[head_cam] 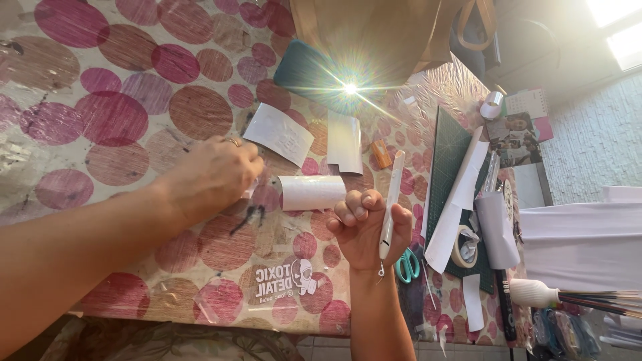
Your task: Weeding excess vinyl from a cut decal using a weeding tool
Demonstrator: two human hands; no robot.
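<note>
Craft knife (pixel 391 200): white, upright, grasped in right hand (pixel 366 227).
Left hand (pixel 210 175): fingers curled, pinching curled white sheet (pixel 311 192).
Tabletop (pixel 120 120): dotted covering.
Containers: none discernible.

Table (pixel 100 100), dotted pink-brown cover: white paper pieces (pixel 279 134), curled sheet (pixel 311 192), green mat (pixel 447 154), tape roll (pixel 463 247), scissors (pixel 406 265).

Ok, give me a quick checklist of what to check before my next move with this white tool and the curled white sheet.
1. Right hand grips the white pen-shaped tool: ok.
2. Tool tip's direction: cannot tell, both ends look alike.
3. Left hand rests on the table's patterned cover beside the curled white sheet: ok.
4. What the left fingers pinch: cannot tell, hidden.
5. Sheet lying flat: not ok, it curls.
6. Clear view: not ok, glare flares on the blue sheet.
</note>
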